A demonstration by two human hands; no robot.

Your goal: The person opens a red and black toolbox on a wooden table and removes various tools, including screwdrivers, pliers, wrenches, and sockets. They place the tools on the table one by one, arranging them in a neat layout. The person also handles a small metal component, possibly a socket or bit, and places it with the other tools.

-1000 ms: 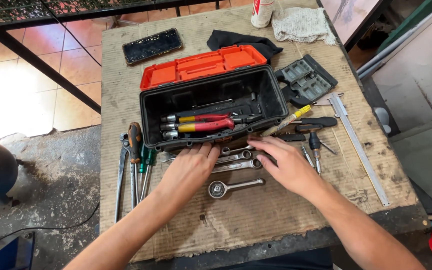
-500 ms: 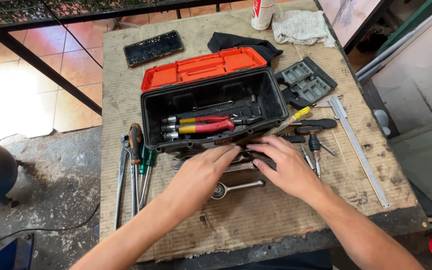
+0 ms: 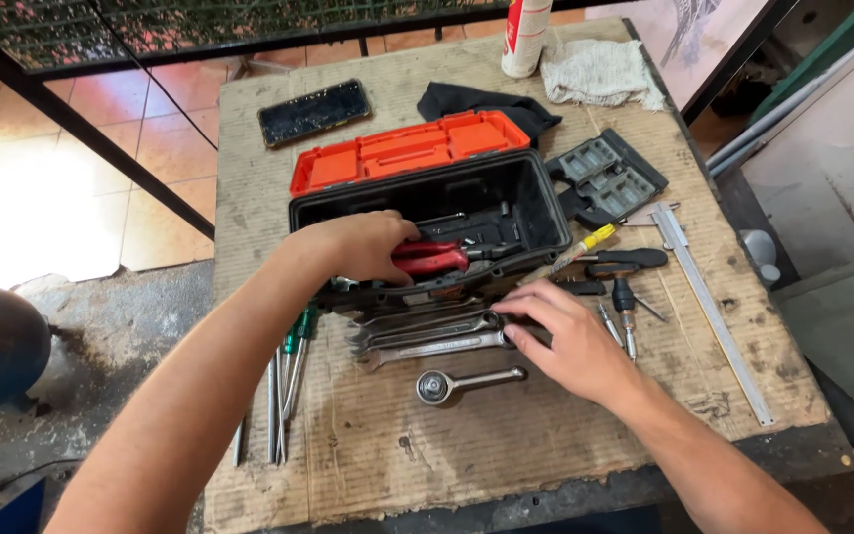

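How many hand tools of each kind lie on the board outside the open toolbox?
Steel wrenches under the right hand: 3, as far as shows
Chrome ratchet handle: 1
Green-handled screwdrivers: 2
Black-handled screwdrivers: 3
Yellow-tipped screwdriver: 1
Steel caliper: 1
Total: 11

Both forearms are bare to the elbow (no sleeves showing), and the left hand (image 3: 358,247) and right hand (image 3: 570,341) wear no gloves, rings or watch.
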